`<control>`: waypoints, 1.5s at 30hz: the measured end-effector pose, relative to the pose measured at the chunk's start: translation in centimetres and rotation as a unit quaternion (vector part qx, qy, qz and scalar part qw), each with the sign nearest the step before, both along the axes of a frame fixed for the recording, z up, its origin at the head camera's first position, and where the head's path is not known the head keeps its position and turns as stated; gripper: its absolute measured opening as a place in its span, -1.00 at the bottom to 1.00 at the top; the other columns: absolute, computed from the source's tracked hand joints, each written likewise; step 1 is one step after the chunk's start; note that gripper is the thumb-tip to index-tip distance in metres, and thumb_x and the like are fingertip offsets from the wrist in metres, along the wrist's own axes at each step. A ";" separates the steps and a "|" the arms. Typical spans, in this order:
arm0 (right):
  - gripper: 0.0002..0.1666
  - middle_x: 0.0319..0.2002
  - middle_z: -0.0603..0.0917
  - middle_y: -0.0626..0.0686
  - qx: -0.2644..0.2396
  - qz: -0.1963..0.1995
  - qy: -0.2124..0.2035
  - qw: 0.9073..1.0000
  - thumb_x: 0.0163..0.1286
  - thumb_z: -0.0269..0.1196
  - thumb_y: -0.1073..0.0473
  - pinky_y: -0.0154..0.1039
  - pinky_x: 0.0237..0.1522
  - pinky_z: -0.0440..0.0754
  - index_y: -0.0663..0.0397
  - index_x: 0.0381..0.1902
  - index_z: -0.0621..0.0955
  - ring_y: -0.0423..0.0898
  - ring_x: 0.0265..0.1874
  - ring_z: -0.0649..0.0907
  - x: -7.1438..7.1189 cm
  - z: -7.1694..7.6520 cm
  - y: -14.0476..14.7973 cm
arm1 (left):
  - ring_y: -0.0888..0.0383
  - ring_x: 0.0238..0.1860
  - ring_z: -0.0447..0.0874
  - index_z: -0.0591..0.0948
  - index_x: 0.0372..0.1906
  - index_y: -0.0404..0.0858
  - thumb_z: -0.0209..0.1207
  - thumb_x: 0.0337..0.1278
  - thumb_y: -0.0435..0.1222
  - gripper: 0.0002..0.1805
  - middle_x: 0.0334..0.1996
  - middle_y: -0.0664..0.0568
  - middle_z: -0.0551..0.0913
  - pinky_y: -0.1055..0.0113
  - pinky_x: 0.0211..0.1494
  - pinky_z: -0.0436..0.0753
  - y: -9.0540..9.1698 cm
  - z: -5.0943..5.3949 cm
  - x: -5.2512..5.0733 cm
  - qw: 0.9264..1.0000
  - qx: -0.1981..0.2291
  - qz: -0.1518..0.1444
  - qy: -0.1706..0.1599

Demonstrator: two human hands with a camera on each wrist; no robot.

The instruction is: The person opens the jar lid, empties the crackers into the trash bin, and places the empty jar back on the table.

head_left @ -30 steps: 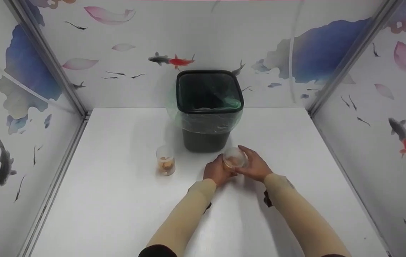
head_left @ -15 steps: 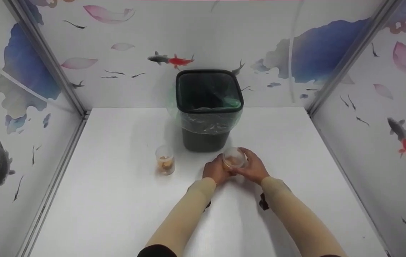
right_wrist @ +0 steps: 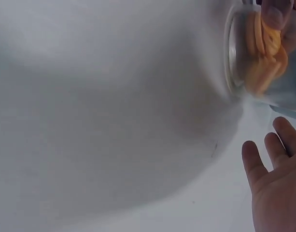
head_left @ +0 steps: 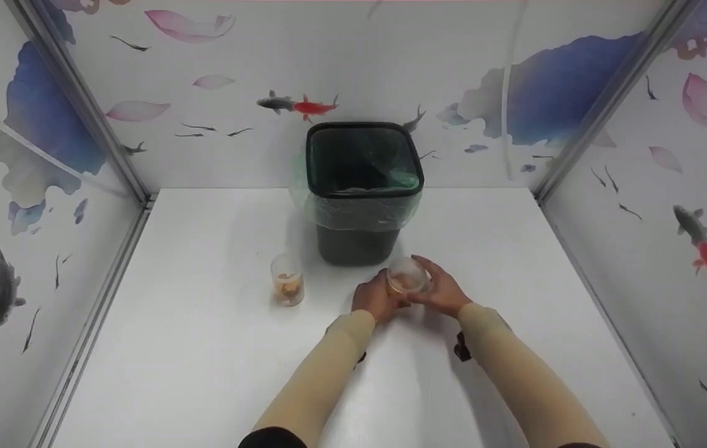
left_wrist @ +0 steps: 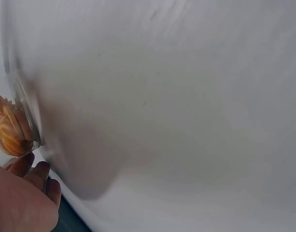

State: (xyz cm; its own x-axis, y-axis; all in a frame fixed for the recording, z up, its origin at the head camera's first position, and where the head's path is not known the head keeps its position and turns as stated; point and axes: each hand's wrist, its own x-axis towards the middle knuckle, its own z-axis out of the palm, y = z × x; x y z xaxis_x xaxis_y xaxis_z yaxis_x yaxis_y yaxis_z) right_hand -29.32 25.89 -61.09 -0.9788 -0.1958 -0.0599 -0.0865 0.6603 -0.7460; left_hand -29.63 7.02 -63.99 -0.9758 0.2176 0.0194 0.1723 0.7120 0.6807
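Observation:
Just in front of the bin, a clear jar [head_left: 407, 275] holds orange curled pieces [right_wrist: 266, 58]. My left hand [head_left: 376, 297] grips its lower left side; the left wrist view shows this hand's fingers [left_wrist: 39, 174] bent at the jar's base. My right hand [head_left: 443, 289] is around the right side of the jar, its thumb near the front. In the right wrist view, its fingers [right_wrist: 256, 166] are spread and stand apart from the jar wall. Whether the pale round top is a lid is hard to tell. A second clear jar [head_left: 288, 280] with similar pieces stands upright on the left.
A black bin [head_left: 358, 246] lined with a translucent green bag [head_left: 365, 214] stands behind the jars, near the back wall. White panels [head_left: 216, 155] printed with fish and petals enclose the white table [head_left: 204, 361] on the left, back and right.
My right fingers drew in around the top of the jar, then spread outward again. The left hand and the second jar stay in place.

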 end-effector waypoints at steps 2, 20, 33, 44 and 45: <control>0.21 0.42 0.36 0.09 -0.017 -0.018 0.002 1.000 -0.03 0.56 -0.22 0.16 0.32 0.29 -0.14 0.52 0.25 0.10 0.36 0.36 0.2 -0.3 -0.4 | 0.02 0.09 0.63 0.45 0.30 -0.20 0.48 -0.10 0.13 -0.13 0.07 0.00 0.67 0.17 0.19 0.53 -0.1 -0.1 -0.1 1.000 -0.003 0.004 -0.001; 0.13 0.43 0.35 0.11 0.023 0.026 0.007 0.999 -0.06 0.56 -0.18 0.18 0.37 0.20 -0.17 0.48 0.36 0.14 0.42 0.29 -1.0 0.8 0.8 | 0.06 0.05 0.57 0.49 0.28 -0.17 0.47 -0.11 0.17 -0.14 0.11 0.07 0.66 0.15 0.25 0.40 0.0 0.1 -0.3 1.000 -0.018 -0.013 0.015; 0.17 0.41 0.37 0.14 -0.029 -0.051 0.005 0.998 -0.02 0.56 -0.23 0.17 0.27 0.37 -0.08 0.49 0.31 0.15 0.31 0.41 0.8 -0.4 -0.7 | 0.10 0.09 0.60 0.46 0.28 -0.20 0.48 -0.12 0.15 -0.12 0.10 0.07 0.66 0.13 0.28 0.35 -0.1 -0.4 -0.2 0.998 -0.042 -0.021 0.036; 0.11 0.44 0.33 0.07 -0.035 -0.004 -0.038 0.999 -0.01 0.56 -0.19 0.20 0.29 0.32 -0.27 0.49 0.33 0.15 0.38 0.33 -0.3 0.6 0.3 | 0.12 0.15 0.57 0.45 0.30 -0.19 0.48 -0.09 0.12 -0.14 0.14 0.07 0.64 0.12 0.33 0.31 -0.1 -0.4 -0.3 0.998 -0.043 -0.028 0.028; 0.11 0.45 0.31 0.07 -0.026 0.002 -0.036 0.999 -0.01 0.55 -0.19 0.21 0.31 0.29 -0.27 0.49 0.33 0.15 0.41 0.30 -0.3 0.7 0.4 | 0.11 0.15 0.57 0.45 0.30 -0.19 0.48 -0.09 0.11 -0.14 0.14 0.07 0.64 0.12 0.34 0.30 -0.1 -0.4 -0.3 0.998 -0.040 -0.028 0.027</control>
State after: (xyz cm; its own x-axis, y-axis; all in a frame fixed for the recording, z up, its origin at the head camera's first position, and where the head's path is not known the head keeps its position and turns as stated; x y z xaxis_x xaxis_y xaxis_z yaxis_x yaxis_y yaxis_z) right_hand -29.64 26.28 -60.40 -0.9713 -0.2051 -0.1201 -0.0342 0.6208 -0.7832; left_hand -29.92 6.96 -64.40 -0.9603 0.2739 0.0524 0.2478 0.7519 0.6109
